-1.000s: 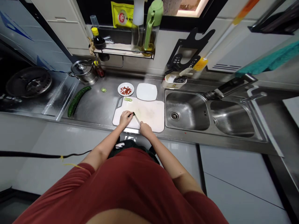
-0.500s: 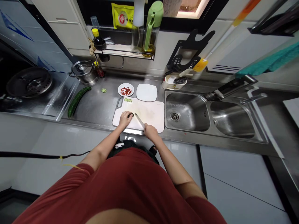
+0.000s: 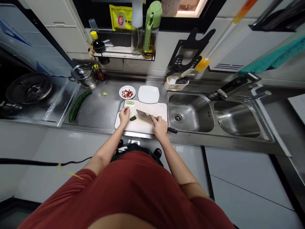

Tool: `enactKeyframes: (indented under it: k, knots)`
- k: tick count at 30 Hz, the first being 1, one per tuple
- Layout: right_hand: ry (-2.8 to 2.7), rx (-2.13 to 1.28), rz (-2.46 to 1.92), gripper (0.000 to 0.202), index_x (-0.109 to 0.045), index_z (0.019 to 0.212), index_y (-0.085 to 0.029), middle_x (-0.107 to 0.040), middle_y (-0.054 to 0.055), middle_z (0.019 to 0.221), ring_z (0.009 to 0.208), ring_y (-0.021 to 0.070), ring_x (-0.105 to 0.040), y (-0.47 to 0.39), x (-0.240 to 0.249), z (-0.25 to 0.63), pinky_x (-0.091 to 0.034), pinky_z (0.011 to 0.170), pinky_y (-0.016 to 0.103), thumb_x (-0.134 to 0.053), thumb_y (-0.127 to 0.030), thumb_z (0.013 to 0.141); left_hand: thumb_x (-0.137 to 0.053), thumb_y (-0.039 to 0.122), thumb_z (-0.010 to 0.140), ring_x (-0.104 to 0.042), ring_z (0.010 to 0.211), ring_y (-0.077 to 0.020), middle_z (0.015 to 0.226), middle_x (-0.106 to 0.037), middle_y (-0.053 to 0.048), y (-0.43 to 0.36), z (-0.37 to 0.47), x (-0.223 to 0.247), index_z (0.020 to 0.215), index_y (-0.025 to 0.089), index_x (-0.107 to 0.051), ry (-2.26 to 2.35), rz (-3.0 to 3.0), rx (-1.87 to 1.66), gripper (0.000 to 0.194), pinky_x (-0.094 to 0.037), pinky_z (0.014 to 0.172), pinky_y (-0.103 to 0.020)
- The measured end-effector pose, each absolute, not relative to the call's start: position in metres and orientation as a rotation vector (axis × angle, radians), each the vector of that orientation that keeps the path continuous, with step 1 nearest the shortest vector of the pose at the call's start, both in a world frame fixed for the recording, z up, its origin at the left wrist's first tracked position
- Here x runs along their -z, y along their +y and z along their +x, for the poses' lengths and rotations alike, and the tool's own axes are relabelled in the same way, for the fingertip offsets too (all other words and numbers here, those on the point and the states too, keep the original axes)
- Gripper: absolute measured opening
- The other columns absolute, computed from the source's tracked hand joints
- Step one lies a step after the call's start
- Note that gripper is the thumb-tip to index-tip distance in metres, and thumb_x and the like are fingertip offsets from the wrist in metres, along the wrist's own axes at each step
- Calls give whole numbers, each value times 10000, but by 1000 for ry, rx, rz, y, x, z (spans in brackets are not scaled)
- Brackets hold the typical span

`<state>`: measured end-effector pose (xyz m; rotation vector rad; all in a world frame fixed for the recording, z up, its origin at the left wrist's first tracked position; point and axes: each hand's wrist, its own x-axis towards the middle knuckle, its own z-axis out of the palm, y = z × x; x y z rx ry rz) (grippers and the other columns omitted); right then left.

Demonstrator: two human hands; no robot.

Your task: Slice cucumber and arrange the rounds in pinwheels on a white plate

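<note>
My right hand (image 3: 160, 127) has its fingers on the knife (image 3: 142, 113), whose blade lies flat over the white cutting board (image 3: 157, 109) with a pale green slice (image 3: 147, 114) on it. The black handle sticks out to the right of the hand. My left hand (image 3: 124, 117) is closed over the board's left part; what its fingertips hold, if anything, is too small to make out. Between the hands a short dark green cucumber piece (image 3: 132, 118) rests on the board. Several cucumber slices (image 3: 130, 102) lie in a row at the board's upper left.
Behind the board stand a plate of chopped red pieces (image 3: 127, 92) and a white plate (image 3: 148, 94). A whole cucumber (image 3: 78, 105), more slices (image 3: 105, 93) and a steel pot (image 3: 84, 76) are at left. The sink (image 3: 190, 113) adjoins the board's right side.
My left hand has moved up and left, off the cucumber piece. The knife has turned flatter, its handle now pointing right, and my right hand has shifted forward onto it.
</note>
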<state>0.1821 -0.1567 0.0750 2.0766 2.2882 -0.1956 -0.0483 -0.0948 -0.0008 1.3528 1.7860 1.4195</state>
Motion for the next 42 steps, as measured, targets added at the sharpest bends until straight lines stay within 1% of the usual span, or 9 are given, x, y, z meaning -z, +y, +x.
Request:
enactKeyframes:
  k: [7, 11, 14, 16, 19, 26, 32, 37, 42]
  knots:
    - [2402, 74, 2107, 450, -451, 1373, -350, -473, 94, 1192, 870, 206, -435, -157, -69, 182, -239, 751, 345, -364, -201, 957, -509, 380, 869, -617, 881, -144, 964, -677, -65, -83, -44, -28, 977, 171, -643, 1636, 1322, -1397, 271, -483, 807, -268]
    - [2462, 9, 2107, 418, -487, 1341, -284, -478, 111, 1204, 877, 215, -428, -158, -67, 179, -236, 757, 352, -379, -198, 947, -580, 363, 826, -612, 892, -160, 1017, -679, -61, -84, -36, -53, 991, 179, -671, 1488, 1639, -1084, 264, -483, 799, -283]
    - [2513, -23, 2092, 395, -511, 1314, -261, -483, 113, 1211, 876, 216, -429, -160, -63, 176, -239, 765, 356, -377, -203, 947, -634, 386, 782, -597, 963, -189, 1044, -675, -47, -90, -27, -68, 1035, 210, -684, 1385, 1931, -816, 312, -458, 886, -322]
    - [2548, -31, 2073, 390, -516, 1307, -258, -484, 112, 1215, 880, 216, -428, -162, -60, 175, -241, 775, 359, -383, -206, 944, -628, 377, 782, -596, 966, -197, 1006, -681, -45, -93, -21, -72, 988, 212, -701, 1353, 2019, -683, 273, -448, 902, -327]
    - [2578, -25, 2064, 391, -521, 1304, -253, -490, 114, 1211, 881, 217, -426, -165, -55, 175, -242, 784, 363, -401, -205, 935, -591, 317, 796, -608, 893, -176, 931, -686, -33, -96, -16, -69, 901, 203, -703, 1337, 1989, -604, 191, -467, 831, -292]
    - [2559, 9, 2092, 371, -558, 1260, -243, -517, 108, 1177, 873, 211, -441, -167, -46, 176, -243, 784, 351, -426, -190, 917, -599, 212, 742, -604, 821, -149, 854, -680, -20, -95, -13, -58, 802, 177, -669, 1324, 1888, -630, 98, -462, 761, -255]
    - [2473, 104, 2201, 385, -568, 1251, -252, -520, 95, 1173, 900, 204, -462, -170, -39, 183, -251, 786, 333, -467, -178, 887, -589, 235, 753, -565, 668, -129, 735, -643, -3, -76, -27, -30, 816, 188, -645, 1674, 1572, -852, 98, -442, 657, -249]
    - [2401, 221, 2262, 421, -573, 1255, -248, -511, 94, 1171, 948, 203, -478, -171, -34, 189, -259, 810, 321, -511, -159, 849, -592, 196, 730, -554, 659, -124, 733, -623, -14, -46, -45, 0, 817, 179, -634, 1864, 1374, -1013, 98, -436, 652, -247]
    - [2365, 281, 2302, 407, -578, 1251, -250, -510, 85, 1164, 954, 194, -490, -171, -32, 191, -267, 822, 320, -513, -168, 857, -551, 158, 736, -553, 663, -125, 755, -643, -13, -22, -47, 11, 862, 192, -631, 1958, 1423, -987, 153, -424, 672, -250]
